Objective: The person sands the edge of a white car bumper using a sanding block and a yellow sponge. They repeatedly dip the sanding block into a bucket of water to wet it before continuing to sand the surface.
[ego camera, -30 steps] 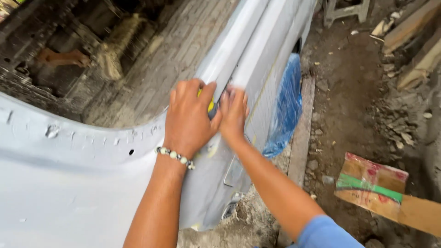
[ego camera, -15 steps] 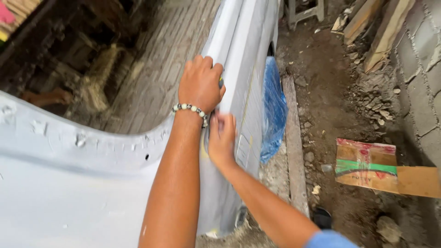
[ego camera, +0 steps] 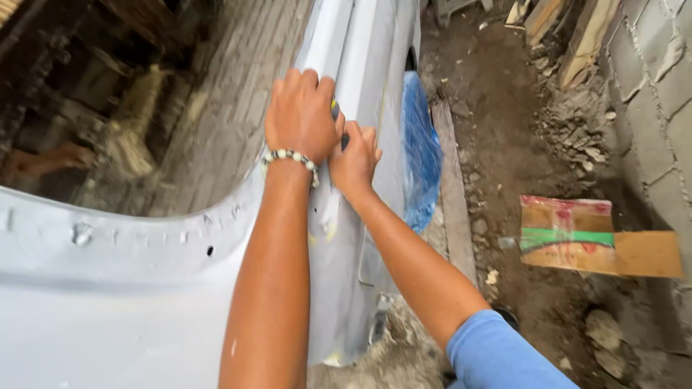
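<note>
Your left hand (ego camera: 301, 115) is pressed flat-ish over the ridge of the grey primed body panel (ego camera: 144, 302), fingers curled over its upper edge, beaded bracelet (ego camera: 290, 157) on the wrist. Your right hand (ego camera: 355, 157) sits just at 4 o'clock of the left, touching it, fingers bent against the panel's side face. Between the two hands a small dark-and-yellow object (ego camera: 339, 122) peeks out; mostly hidden, so I cannot tell which hand grips it or what it is.

The panel runs from 7 o'clock up to 12 o'clock through the frame centre. Blue plastic sheet (ego camera: 418, 151) hangs just at 3 o'clock of your right hand, beside the panel. Flattened cardboard box (ego camera: 577, 234) with a green stripe lies on the dirt at 3 o'clock, well apart. Block wall (ego camera: 659, 86) at 2 o'clock. Brick paving (ego camera: 216, 130) at 10 o'clock.
</note>
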